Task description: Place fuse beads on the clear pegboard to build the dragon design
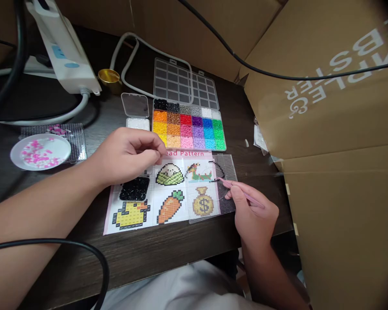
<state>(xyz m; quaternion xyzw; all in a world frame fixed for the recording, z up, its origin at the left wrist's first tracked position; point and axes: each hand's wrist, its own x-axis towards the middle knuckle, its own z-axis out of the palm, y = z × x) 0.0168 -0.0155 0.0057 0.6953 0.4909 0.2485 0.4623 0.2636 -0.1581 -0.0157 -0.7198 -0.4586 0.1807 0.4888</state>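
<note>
My right hand [257, 211] grips pink tweezers [224, 182], their tips at a clear pegboard [228, 206]. Black beads [219, 167] form a curved line on that board near the tips. The pegboard overlaps the right side of a printed bead pattern sheet [108, 221], which shows a carrot, a money bag and other pixel pictures. My left hand [129, 150] hovers over the sheet's upper left, thumb and fingers pinched together; whatever they hold, if anything, is hidden. Just below it, a small clear box of black beads [134, 189] rests on the sheet.
Behind the sheet lies an open bead organizer [189, 125] with many colours. A small box of white beads [137, 124], a gold cup [110, 77] and a dish of pink and white beads [40, 151] stand leftward. A power strip [64, 56], cables and cardboard walls [336, 206] surround the table.
</note>
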